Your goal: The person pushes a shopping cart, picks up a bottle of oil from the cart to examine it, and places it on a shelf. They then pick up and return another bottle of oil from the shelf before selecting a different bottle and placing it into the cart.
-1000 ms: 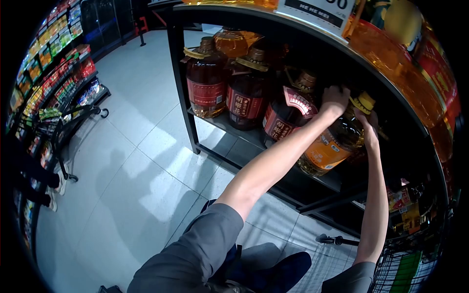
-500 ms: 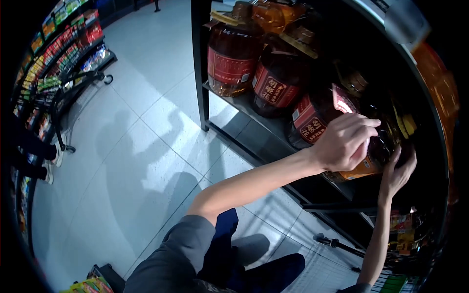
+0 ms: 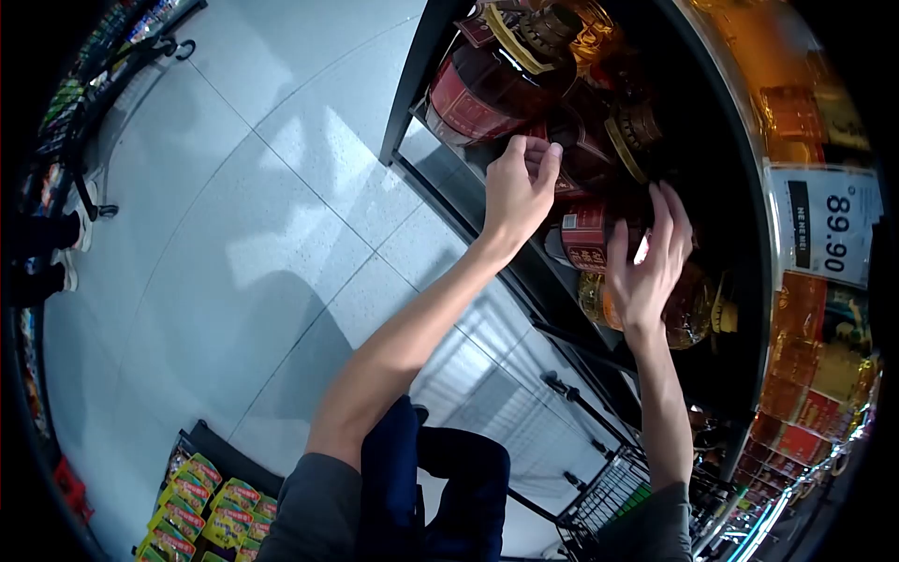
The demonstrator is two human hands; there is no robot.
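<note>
Large dark oil bottles with red labels stand in a row on the shelf. My left hand (image 3: 520,192) has its fingers curled in with the thumb against them, in front of the middle bottle (image 3: 579,140). What those fingers may hold is hidden. To the right, my right hand (image 3: 653,262) is open, thumb and fingers spread over the neighbouring red-labelled bottle (image 3: 581,234). The farthest bottle (image 3: 478,94), with a yellow handle round its neck, is beyond my left hand. Below my right hand sits a bottle of lighter yellow oil (image 3: 691,309).
A price tag (image 3: 824,225) reading 89.90 hangs on the shelf edge at right, among amber bottles. Below is a wire shopping cart (image 3: 609,492). Yellow-green packets (image 3: 187,501) lie at lower left. A person's shoes (image 3: 80,229) and a wheeled cart (image 3: 80,169) are at far left.
Both hands have moved leftward along the shelf, away from the yellow-oil bottle to the red-labelled ones. The view has shifted right, bringing in the price tag and more of the cart.
</note>
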